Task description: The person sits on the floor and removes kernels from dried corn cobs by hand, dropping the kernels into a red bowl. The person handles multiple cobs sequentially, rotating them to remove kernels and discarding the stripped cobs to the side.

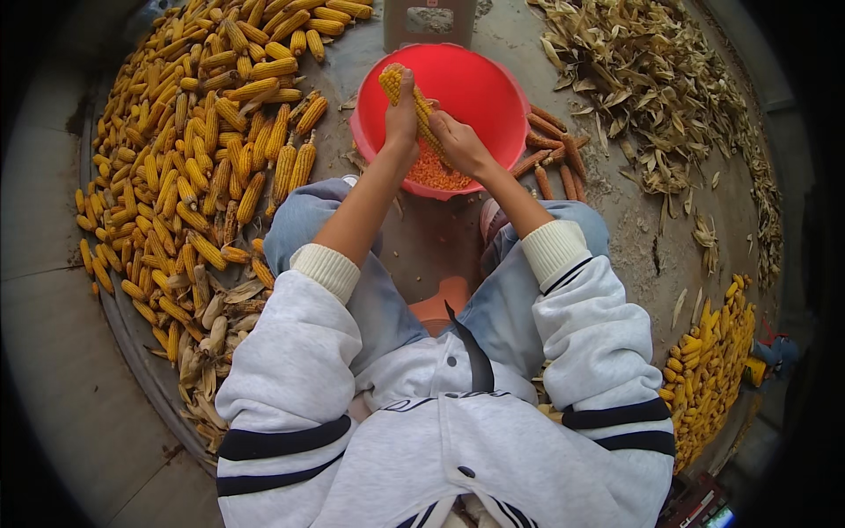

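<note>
Over a red plastic basin (462,72), my left hand (401,117) is closed around the upper part of a yellow corn cob (423,113). My right hand (457,140) grips the lower part of the same cob, which slants down to the right. Some of the cob is hidden by my fingers. Loose orange corn kernels (430,173) lie in the near part of the basin. Just right of the basin, several stripped reddish cobs (573,155) rest on the concrete floor.
A large heap of husked corn (191,145) spreads along the left, with some husked leaves near its lower end. Dry corn husks (634,79) are piled at the upper right. Another corn pile (706,376) lies at the lower right. A grey-green container (430,23) stands behind the basin.
</note>
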Demonstrator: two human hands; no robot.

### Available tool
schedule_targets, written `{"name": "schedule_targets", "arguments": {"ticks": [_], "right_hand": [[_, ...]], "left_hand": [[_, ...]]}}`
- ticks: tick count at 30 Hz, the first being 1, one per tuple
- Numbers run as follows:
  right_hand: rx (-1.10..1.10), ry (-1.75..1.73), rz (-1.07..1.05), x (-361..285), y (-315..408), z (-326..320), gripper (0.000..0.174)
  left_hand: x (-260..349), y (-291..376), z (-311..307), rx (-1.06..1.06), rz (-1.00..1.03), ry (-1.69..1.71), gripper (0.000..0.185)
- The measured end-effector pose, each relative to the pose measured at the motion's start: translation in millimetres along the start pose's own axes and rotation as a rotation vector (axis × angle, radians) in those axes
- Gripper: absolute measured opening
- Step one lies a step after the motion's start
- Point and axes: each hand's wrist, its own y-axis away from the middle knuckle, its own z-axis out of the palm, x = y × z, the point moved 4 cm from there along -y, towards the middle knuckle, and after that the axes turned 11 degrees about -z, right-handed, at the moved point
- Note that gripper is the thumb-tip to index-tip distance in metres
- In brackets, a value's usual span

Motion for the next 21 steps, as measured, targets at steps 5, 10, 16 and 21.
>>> {"name": "schedule_targets", "arguments": {"ticks": [5, 10, 16, 21], "right_hand": [[-0.023, 0.027, -0.021, -3.3, 2.0, -1.2, 0.06], [-0.066, 0.058, -0.048, -5.1, 3.9, -4.9, 0.057], [-0.078, 0.039, -0.061, -9.0, 3.2, -7.1, 0.054], [-0.065, 0.029, -0.06, -10.9, 2.7, -7.5, 0.053]], "left_hand": [[-2.3, -7.1, -5.2, -0.057, 0.019, 0.037, 0.056], [-3.3, -0.3, -3.5, -0.075, -0.02, 0.019, 0.055], [-3.4, -0.6, -3.7, -0.072, -0.011, 0.019, 0.056], [-1.5, 1.5, -1.4, -0.081, 0.018, 0.023, 0.056]]}}
